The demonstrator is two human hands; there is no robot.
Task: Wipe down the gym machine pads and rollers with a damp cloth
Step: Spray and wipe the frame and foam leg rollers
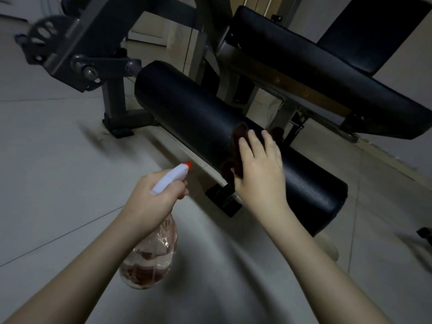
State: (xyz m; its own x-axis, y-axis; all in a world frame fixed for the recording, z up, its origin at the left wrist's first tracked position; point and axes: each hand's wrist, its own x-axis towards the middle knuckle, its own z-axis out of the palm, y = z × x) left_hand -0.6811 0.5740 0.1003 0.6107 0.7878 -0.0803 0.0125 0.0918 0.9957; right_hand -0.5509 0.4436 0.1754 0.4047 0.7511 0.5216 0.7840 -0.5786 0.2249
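While the right hand (258, 170) lay flat on the one black roller (233, 146), its grip was pressed down with fingers spread over a single dark brown cloth (236, 157), pinning it against the roller's curved side. Only the cloth's edges showed, bunched past the fingertips and beside the thumb; the rest was hidden under the palm. One spray bottle (152, 249) hung in the left hand (154, 199), well short of the roller on the near side, the grip clamped around its neck below the white trigger head with the orange nozzle tip aimed toward the roller. The bottle's clear body held some liquid, and reddish shapes showed in it, though whether these were contents or reflections could not be told. Fine specks glinted on the roller near the cloth.

Beyond the roller sat one long black seat pad (327, 73), raised above it, and a second dark pad (374, 31) farther back, cut off by the frame's top edge. To the roller's far left end, the grey steel frame (93, 50) carried a pivot arm and a perforated disc, blurred by motion. Below the roller, a black foot of the machine (224, 199) rested on the pale tiled floor (58, 160), partly covered by the right wrist.
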